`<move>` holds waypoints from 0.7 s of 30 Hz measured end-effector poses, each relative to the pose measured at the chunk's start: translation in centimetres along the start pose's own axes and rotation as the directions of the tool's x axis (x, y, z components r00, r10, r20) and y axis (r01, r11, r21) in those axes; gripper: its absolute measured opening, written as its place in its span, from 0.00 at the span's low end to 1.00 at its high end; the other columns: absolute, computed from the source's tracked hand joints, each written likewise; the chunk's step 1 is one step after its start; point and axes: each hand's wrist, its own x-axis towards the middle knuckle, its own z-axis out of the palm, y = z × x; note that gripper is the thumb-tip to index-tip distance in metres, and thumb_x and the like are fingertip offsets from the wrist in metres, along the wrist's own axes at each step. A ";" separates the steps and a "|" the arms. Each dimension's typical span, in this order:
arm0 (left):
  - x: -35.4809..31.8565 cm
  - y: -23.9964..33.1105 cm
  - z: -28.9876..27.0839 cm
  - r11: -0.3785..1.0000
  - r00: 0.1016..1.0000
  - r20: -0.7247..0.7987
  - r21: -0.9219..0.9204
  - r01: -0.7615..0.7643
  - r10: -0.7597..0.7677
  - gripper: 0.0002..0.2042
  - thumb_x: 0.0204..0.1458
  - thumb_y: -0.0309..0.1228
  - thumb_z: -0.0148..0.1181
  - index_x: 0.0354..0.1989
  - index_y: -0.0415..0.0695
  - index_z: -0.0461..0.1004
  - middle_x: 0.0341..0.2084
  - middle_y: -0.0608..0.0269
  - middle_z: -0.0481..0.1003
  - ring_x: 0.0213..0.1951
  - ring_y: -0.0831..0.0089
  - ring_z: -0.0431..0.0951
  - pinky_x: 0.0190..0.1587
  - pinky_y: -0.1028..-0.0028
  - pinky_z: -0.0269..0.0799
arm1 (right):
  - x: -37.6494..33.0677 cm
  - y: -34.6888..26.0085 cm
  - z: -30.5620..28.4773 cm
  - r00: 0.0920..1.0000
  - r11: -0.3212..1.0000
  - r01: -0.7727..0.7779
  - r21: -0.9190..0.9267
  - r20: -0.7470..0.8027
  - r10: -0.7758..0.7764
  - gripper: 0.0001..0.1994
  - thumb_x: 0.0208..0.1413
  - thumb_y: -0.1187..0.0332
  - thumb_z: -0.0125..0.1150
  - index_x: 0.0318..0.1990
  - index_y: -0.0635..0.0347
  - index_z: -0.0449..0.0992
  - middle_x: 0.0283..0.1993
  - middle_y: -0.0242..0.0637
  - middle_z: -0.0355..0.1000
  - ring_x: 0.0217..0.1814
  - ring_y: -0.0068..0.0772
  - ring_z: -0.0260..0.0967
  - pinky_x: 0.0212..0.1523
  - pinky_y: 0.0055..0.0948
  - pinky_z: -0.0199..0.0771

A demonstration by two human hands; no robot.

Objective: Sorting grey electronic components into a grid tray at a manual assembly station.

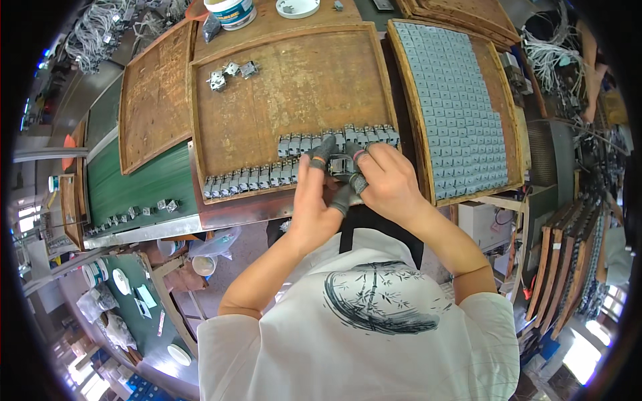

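Close in front of my body, my left hand [313,206] and my right hand [388,182] meet over the near edge of a wooden tray [301,80]. Grey covers wrap several of my fingertips. Between the fingers sits a small boxy metal part [340,166], pinched from both sides and partly hidden by them. Beyond the hands stands a row of similar silver metal parts [294,145]. A second row of these parts [251,179] runs along the tray's near rim, left of my left hand. A few loose metal pieces [231,72] lie at the tray's far left.
To the right, another wooden tray [515,157] carries rows of grey rectangular parts [461,107]. A bare wooden tray [157,100] tilts over a green belt [140,190] at left, where more metal parts [134,212] lie. A white tub [231,13] stands at the back.
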 end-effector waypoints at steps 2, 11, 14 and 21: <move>0.1 -1.4 0.4 0.926 0.984 -0.012 0.341 -0.161 0.176 0.39 0.40 0.16 0.58 0.67 0.38 0.57 0.50 0.42 0.60 0.48 0.51 0.72 0.45 0.65 0.72 | -0.5 -0.3 0.3 1.000 0.999 -0.013 0.032 -0.025 0.014 0.14 0.36 0.80 0.63 0.36 0.66 0.74 0.33 0.43 0.68 0.36 0.48 0.71 0.35 0.40 0.73; 2.1 -3.1 1.2 0.875 0.908 0.040 0.253 -0.413 0.417 0.33 0.36 0.25 0.70 0.57 0.34 0.69 0.46 0.47 0.74 0.45 0.49 0.75 0.48 0.62 0.73 | -1.2 2.4 -0.5 0.881 0.819 -0.417 0.394 0.396 0.258 0.18 0.44 0.58 0.68 0.34 0.64 0.74 0.28 0.48 0.71 0.31 0.52 0.71 0.31 0.41 0.70; 2.1 -3.1 1.5 0.859 0.901 0.103 0.275 -0.432 0.421 0.32 0.35 0.28 0.71 0.54 0.35 0.71 0.44 0.48 0.76 0.43 0.50 0.77 0.46 0.61 0.75 | -1.9 3.0 -0.2 0.848 0.754 -0.474 0.454 0.465 0.253 0.17 0.43 0.57 0.67 0.28 0.64 0.74 0.22 0.50 0.71 0.25 0.54 0.71 0.28 0.42 0.69; 3.8 -3.6 1.7 0.814 0.873 0.275 0.329 -0.479 0.403 0.25 0.34 0.27 0.70 0.47 0.40 0.73 0.38 0.48 0.73 0.40 0.47 0.74 0.43 0.57 0.72 | -2.0 4.9 -1.6 0.779 0.759 -0.532 0.375 0.568 0.265 0.19 0.47 0.53 0.66 0.32 0.63 0.76 0.31 0.54 0.75 0.35 0.58 0.74 0.34 0.46 0.71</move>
